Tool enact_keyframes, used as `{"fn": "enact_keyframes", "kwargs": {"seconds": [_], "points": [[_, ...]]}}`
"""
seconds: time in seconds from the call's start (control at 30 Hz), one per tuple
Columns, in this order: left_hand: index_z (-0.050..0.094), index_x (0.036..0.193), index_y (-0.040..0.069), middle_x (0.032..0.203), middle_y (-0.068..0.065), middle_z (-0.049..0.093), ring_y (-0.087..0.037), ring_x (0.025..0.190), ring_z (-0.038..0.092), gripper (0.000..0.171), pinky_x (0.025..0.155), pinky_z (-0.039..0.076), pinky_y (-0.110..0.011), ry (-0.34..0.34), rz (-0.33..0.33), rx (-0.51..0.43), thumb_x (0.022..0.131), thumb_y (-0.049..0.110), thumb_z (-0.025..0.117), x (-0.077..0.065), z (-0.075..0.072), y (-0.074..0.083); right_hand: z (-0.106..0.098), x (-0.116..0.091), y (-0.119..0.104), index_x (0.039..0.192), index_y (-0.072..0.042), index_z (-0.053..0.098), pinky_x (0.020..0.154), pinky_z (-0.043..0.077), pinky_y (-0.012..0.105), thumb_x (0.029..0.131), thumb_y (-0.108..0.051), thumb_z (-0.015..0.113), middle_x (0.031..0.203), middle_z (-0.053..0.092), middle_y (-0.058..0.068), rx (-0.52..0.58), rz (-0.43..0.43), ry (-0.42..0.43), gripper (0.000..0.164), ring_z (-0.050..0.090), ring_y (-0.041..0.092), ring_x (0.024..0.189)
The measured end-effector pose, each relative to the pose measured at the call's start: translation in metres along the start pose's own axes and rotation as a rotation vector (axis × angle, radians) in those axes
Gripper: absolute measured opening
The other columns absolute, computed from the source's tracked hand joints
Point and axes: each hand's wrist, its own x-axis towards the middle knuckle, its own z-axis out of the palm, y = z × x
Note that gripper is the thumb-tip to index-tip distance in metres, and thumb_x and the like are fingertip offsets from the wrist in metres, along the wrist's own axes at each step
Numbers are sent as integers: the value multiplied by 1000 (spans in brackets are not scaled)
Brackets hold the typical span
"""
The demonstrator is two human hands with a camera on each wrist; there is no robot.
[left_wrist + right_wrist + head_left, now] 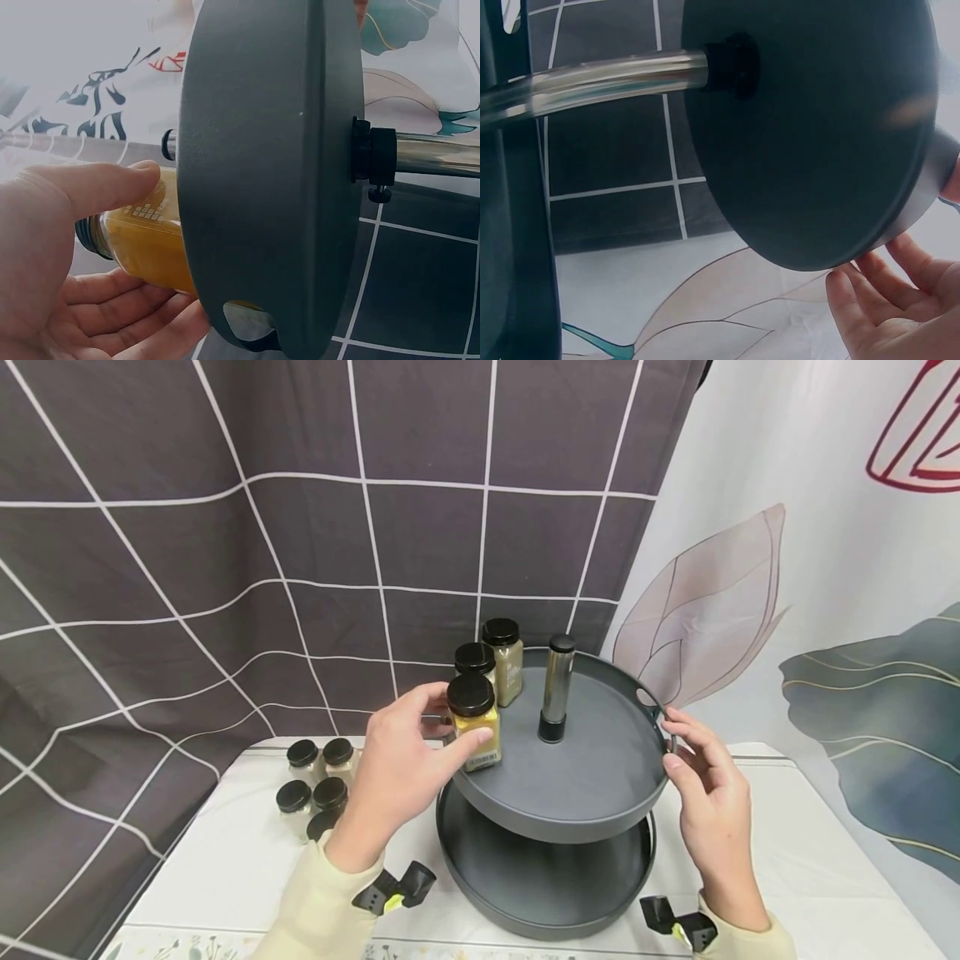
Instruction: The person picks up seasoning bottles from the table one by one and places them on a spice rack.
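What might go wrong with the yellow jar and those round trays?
The yellow jar, held by the left hand, might bump the black-lidded jar close behind it and knock it over.

All three jars on the upper tray are left of the post, so it might tip or turn if the right hand slips off the rim.

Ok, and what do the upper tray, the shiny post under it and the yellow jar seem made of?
Upper tray: matte dark grey, probably coated metal, possibly plastic; its even surface fits either. Post: polished, likely steel or chromed metal, judging by its bright streaked reflections. Yellow jar: clear, glossy glass or plastic; the yellow contents show through.
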Motion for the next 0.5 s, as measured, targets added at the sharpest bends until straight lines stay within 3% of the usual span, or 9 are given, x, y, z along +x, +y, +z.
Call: {"fn": "enact_keyframes", "kwargs": {"seconds": [0.5], "points": [[71, 112, 6, 95, -2, 73, -9, 82, 69, 45, 72, 59, -21, 20, 58, 68, 75, 21, 91, 0, 8, -3, -1, 0, 1, 119, 18, 59, 105, 44, 19, 92, 16, 53, 135, 60, 12, 32, -14, -14, 28, 55, 16, 127]]}}
